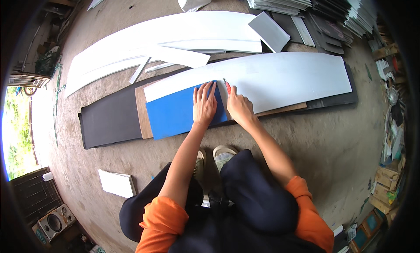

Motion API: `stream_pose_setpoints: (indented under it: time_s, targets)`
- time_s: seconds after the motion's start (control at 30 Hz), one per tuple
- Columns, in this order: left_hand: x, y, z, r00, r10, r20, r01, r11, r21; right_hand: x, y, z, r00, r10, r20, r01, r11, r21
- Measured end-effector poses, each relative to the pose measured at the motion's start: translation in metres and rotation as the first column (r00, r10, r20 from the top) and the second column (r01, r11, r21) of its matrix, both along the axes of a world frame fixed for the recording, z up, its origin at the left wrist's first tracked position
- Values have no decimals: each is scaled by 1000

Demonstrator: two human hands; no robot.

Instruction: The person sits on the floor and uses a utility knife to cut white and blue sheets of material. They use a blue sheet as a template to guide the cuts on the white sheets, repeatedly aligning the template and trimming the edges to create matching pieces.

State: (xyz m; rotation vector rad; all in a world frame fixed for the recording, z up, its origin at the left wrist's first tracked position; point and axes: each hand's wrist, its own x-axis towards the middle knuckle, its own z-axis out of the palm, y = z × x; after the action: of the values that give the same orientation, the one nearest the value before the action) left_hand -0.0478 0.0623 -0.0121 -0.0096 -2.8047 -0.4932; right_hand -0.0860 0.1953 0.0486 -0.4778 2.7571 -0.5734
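My left hand (205, 105) lies flat with its fingers spread on a blue rectangular sheet (170, 115), near the sheet's right end. Just right of that edge, my right hand (239, 105) is closed round a red-handled utility knife (227, 86), its tip pointing away from me. Under the blue sheet lies a long white panel (288, 80), which reaches far to the right. Beneath both, a brown wood-look board (143, 113) shows at the left, on top of a long dark grey sheet (109, 117).
Beyond lie a large white panel (175, 27), loose white offcuts (186, 57) and a grey rectangular piece (270, 31). Stacked sheets (280, 0) stand at the back right. A small white stack (117, 183) sits left of my knees. Wooden crates (387, 178) line the right side.
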Motion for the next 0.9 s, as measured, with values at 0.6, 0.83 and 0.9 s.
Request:
stream_pose_setpoints:
  time_s: [0.6, 0.83, 0.9]
  targets:
    - [-4, -5, -9, 995, 44, 95, -42, 999, -23, -44, -48, -36, 999, -12, -30, 11, 1000, -25]
    - [-4, -6, -8, 995, 44, 90, -44, 999, -6, -47, -52, -37, 996, -5, -85, 3, 1000, -22]
    - [-4, -6, -9, 995, 43, 92, -43, 999, -1, -47, -52, -39, 995, -9, -96, 8, 1000, -19]
